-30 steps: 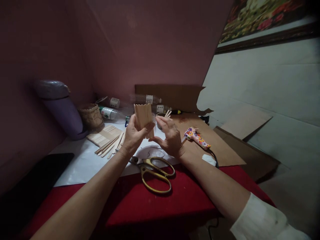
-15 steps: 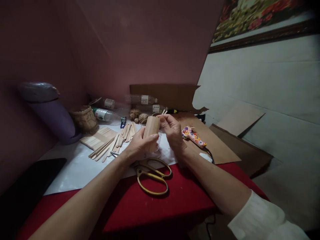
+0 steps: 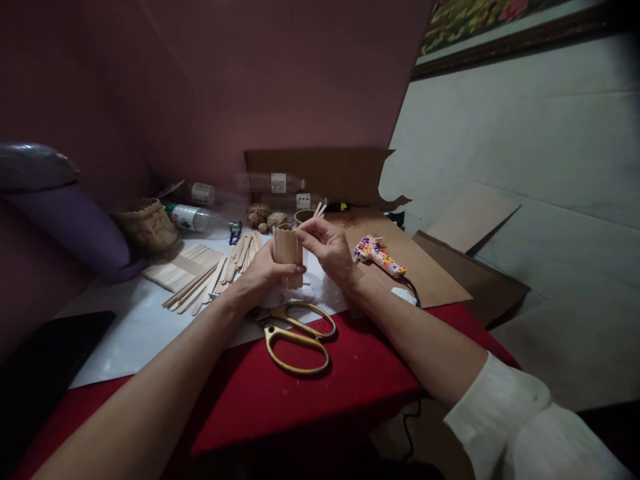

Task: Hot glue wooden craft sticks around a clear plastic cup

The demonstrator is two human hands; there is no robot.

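Note:
Upright in my left hand [image 3: 263, 270] is a small cup covered with wooden craft sticks [image 3: 289, 250], the thumb across its front and the fingers behind. My right hand [image 3: 327, 247] has its thumb and forefinger pinched together at the cup's upper right edge; what lies between those fingertips is hidden. Below the cup, gold-handled scissors [image 3: 300, 340] rest with their loops on the red cloth, the blades partly behind my left wrist. Loose craft sticks [image 3: 235, 263] fan out left of my left hand, beside a banded bundle of craft sticks [image 3: 183, 267].
A flower-patterned glue gun [image 3: 377, 255] with a black cord lies on cardboard [image 3: 425, 267] to the right. Behind are twine balls [image 3: 259, 215] and plastic bottles [image 3: 200, 219]. A purple container [image 3: 75, 220] and a brown, scallop-rimmed pot [image 3: 150, 227] stand left.
The cup has tipped from leaning to more upright, so its front sticks face me. My right fingers stay at its upper edge. The whole view has shifted slightly.

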